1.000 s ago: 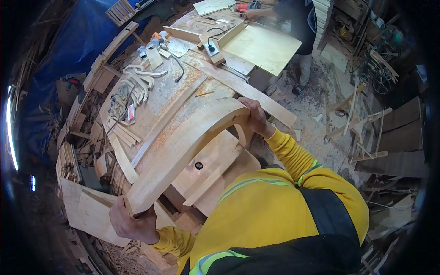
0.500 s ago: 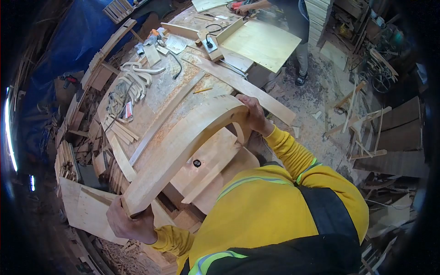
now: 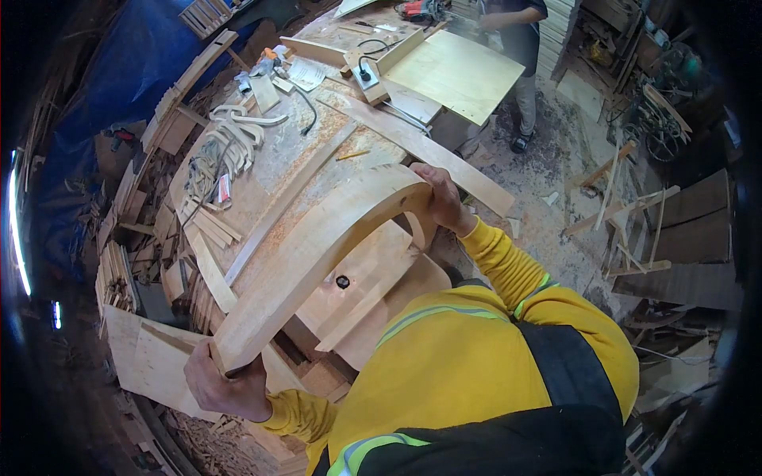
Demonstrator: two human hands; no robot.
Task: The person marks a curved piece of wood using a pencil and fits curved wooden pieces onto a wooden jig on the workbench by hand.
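Note:
A large curved wooden piece, pale and smooth, spans the space in front of my chest. My left hand is closed around its lower left end, with the fingertips partly hidden beneath. At the upper right end, my right hand grips the wood, its thumb side on the top. Under the curve lies a flat wooden panel with a round black hole or knob in it. A pencil rests on the dusty workbench just beyond the curved piece.
Several curved wooden strips lie at the bench's left. A power strip with a black plug sits near a plywood sheet. Behind it stands another person. Wooden frames and scraps occupy the right floor.
My hands and the curved piece have hardly moved. Across the bench, the other person's hand has come away from the red power tool and moved right.

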